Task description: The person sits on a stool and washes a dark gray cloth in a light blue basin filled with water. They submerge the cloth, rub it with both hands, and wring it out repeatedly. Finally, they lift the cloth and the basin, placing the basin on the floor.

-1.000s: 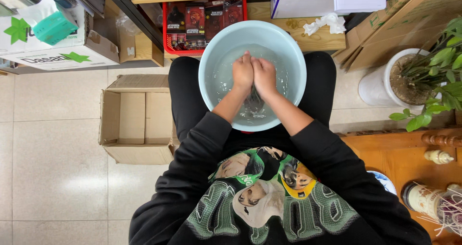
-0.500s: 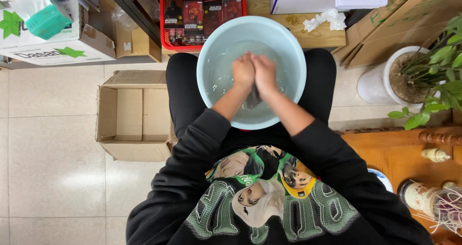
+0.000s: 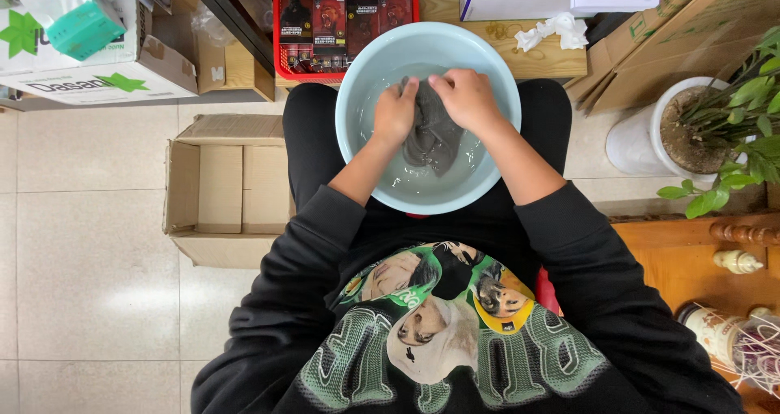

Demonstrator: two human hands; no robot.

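A pale blue plastic basin [image 3: 357,81] rests on my lap, with water in it. A wet grey cloth [image 3: 432,138] hangs in the water between my hands. My left hand [image 3: 395,112] grips the cloth's left side with closed fingers. My right hand [image 3: 466,99] is closed over its upper right part. Both forearms reach into the basin from the near rim, with the black sleeves pushed up.
An open cardboard box [image 3: 218,188] lies on the tiled floor at my left. A red crate [image 3: 341,20] of packets sits beyond the basin. A potted plant [image 3: 699,130] in a white pot stands on the right, above a wooden shelf [image 3: 691,260] with bottles.
My hands have moved apart, from pressed together to either side of the cloth, which now shows spread between them.
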